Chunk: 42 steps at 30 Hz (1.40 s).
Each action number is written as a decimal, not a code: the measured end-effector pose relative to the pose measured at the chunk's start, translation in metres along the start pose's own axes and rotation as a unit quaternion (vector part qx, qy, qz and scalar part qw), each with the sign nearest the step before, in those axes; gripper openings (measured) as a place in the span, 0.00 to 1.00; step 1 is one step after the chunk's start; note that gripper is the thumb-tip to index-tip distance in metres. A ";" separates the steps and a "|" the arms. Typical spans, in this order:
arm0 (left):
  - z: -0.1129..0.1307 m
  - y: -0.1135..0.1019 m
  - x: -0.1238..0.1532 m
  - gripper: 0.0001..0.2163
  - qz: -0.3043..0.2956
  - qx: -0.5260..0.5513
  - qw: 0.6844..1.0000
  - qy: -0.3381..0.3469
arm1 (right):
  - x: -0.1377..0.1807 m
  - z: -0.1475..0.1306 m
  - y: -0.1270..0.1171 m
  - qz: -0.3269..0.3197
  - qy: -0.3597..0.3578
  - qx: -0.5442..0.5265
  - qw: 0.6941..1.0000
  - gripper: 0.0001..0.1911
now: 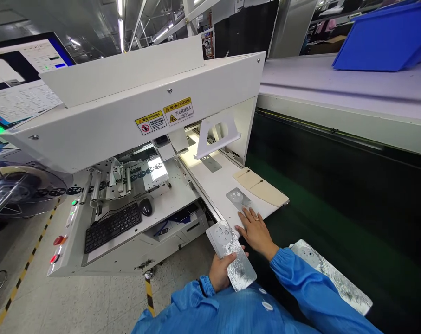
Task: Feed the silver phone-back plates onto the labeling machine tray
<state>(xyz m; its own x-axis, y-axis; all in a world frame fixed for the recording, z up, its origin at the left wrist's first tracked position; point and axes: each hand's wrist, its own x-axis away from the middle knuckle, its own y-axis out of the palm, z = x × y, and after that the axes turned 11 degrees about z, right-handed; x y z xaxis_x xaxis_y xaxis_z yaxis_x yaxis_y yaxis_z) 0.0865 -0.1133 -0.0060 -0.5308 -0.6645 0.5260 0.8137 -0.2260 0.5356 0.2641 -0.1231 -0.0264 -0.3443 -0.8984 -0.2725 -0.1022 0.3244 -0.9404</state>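
My left hand [220, 272] grips a small stack of silvery phone back covers [243, 266], thumb on top, with their round camera cutouts at the upper end. My right hand [259, 233] lies palm down at the front end of the white feed bed [215, 192], fingers spread. Its fingertips reach the lower edge of a single grey phone back cover [237, 196] lying flat there. Farther in, another cover [210, 163] lies on the bed near the lit opening. More silvery covers [335, 273] lie stacked beside my right sleeve.
The white machine housing [227, 88] overhangs the bed, with a white bracket [219, 134] beneath it. On the left are a keyboard [113, 227], a mouse [145, 207], a reel [13, 188] and red buttons [59, 240]. A dark belt [335, 199] runs at right below a blue bin [380, 39].
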 end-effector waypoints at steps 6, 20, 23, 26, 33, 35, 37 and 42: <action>0.001 0.003 -0.004 0.30 -0.001 0.004 1.000 -0.002 | -0.015 0.000 0.002 -0.016 0.002 0.007 1.000 0.28; 0.002 0.003 -0.007 0.28 0.000 0.000 1.000 -0.002 | -0.033 0.012 0.012 -0.010 0.005 -0.003 1.000 0.30; 0.002 0.003 -0.007 0.28 0.001 0.001 1.000 -0.001 | -0.034 0.014 0.014 -0.001 0.003 -0.013 1.000 0.30; 0.003 0.004 -0.006 0.28 0.004 0.009 1.000 0.003 | -0.036 0.015 0.016 0.008 0.003 -0.026 1.000 0.29; 0.005 0.007 -0.004 0.30 0.013 0.008 1.000 0.001 | -0.037 0.009 0.008 0.039 0.012 -0.077 0.996 0.28; 0.006 0.007 -0.004 0.29 0.010 0.010 1.000 0.004 | -0.027 0.004 0.002 0.054 0.012 -0.102 0.993 0.27; 0.006 0.007 -0.005 0.28 0.007 0.011 1.000 0.004 | -0.010 -0.001 -0.006 0.069 0.016 -0.129 0.989 0.25; 0.005 0.014 -0.005 0.25 0.041 0.006 0.999 0.010 | 0.053 -0.014 -0.029 0.077 0.065 -0.242 0.965 0.22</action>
<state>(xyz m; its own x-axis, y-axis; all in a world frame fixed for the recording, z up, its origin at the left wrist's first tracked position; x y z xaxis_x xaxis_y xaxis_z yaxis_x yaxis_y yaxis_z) 0.0993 -0.1092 0.0017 -0.4573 -0.6943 0.5557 0.8517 -0.1620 0.4984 0.2360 -0.1761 -0.0107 -0.5004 -0.7943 -0.3446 -0.4539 0.5795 -0.6769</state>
